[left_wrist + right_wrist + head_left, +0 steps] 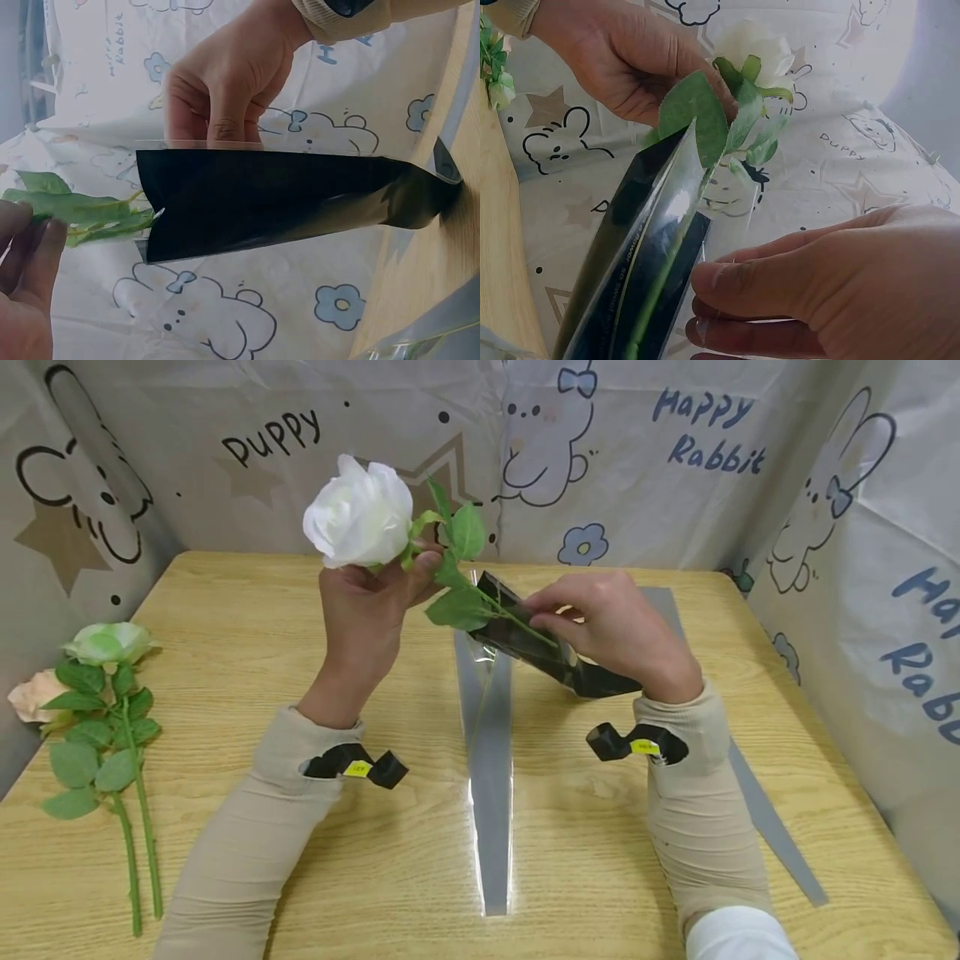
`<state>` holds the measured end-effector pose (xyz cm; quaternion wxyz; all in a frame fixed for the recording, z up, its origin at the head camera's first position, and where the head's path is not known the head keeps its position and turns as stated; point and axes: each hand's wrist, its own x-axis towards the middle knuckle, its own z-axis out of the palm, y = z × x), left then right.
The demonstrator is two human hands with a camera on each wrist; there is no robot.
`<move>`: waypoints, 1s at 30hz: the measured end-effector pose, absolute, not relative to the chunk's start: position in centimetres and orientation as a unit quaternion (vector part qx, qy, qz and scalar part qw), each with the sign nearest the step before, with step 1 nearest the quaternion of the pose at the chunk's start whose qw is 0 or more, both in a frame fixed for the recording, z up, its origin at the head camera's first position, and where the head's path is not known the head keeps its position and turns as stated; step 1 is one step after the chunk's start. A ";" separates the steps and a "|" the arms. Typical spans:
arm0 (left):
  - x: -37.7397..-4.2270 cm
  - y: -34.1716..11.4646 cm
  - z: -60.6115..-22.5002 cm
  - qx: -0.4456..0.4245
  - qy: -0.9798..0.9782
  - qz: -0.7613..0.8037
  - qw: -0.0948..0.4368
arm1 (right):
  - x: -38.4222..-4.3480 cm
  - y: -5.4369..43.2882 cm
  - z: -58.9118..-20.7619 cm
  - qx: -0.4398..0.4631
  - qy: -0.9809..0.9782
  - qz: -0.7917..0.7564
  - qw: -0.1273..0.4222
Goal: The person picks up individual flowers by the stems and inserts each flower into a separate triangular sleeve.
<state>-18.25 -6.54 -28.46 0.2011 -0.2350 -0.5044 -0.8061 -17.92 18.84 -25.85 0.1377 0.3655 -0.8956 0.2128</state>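
Observation:
A white artificial rose point(358, 514) with green leaves is in my left hand point(363, 622), which pinches its stem just below the bloom. The stem point(656, 289) slants down into a black flower sleeve point(536, 656) with a clear front. My right hand point(611, 627) pinches the sleeve's clear edge near its mouth. In the left wrist view the black sleeve point(262, 195) lies between both hands, its narrow end bent near the tabletop. Green leaves point(694, 120) sit at and above the sleeve's opening in the right wrist view.
A grey flower sleeve point(491, 793) lies along the middle of the wooden table point(405, 860). Another grey sleeve point(772, 827) lies under the right forearm. At left are a pale green-white rose point(111, 643) and a peach rose point(36, 696). Printed cloth point(262, 510) surrounds the table.

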 end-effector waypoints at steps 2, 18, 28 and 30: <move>-18.3 -6.5 -28.5 -0.237 -0.516 -0.796 0.208 | -17.9 18.8 -25.9 0.370 -0.893 0.215 0.141; -18.2 -6.8 -28.1 -0.189 -0.521 -0.807 0.204 | -17.6 18.2 -25.8 0.367 -0.901 0.191 0.131; -18.1 -7.1 -27.9 -0.187 -0.536 -0.793 0.222 | -17.6 18.0 -26.0 0.361 -0.907 0.188 0.108; -18.1 -7.1 -27.9 -0.181 -0.528 -0.800 0.219 | -17.6 17.9 -26.0 0.359 -0.908 0.188 0.103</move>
